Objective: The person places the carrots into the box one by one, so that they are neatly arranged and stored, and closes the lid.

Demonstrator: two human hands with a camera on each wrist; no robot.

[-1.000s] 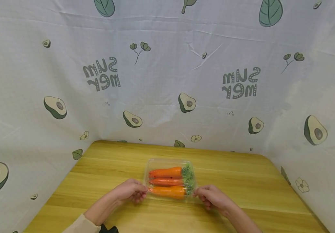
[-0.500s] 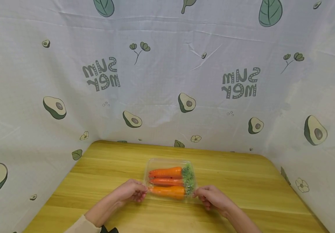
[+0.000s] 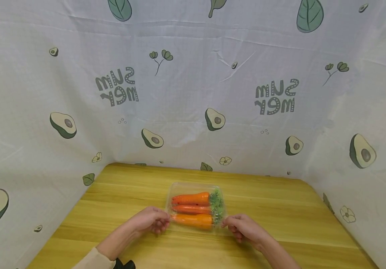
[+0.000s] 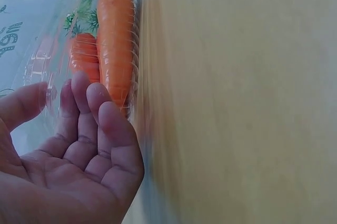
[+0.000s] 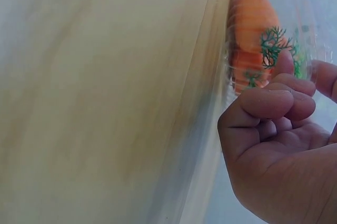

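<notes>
A clear plastic clamshell box lies on the wooden table, its lid over three orange carrots. The front carrot is nearest the person, and feathery green tops fill the box's right end. At the front left corner, my left hand pinches the rim between thumb and fingers. My right hand pinches the rim at the front right corner. In the left wrist view, the thumb and bent fingertips meet the lip of the box. The right wrist view has curled fingers at the leafy end.
The wooden tabletop reaches back to a white curtain printed with avocados and leaves. More of that cloth hangs along the left and right sides. A small black object shows by the left sleeve.
Both hands keep their hold at the box's front corners. The box and carrots stay practically in place; the head view tilts very slightly.
</notes>
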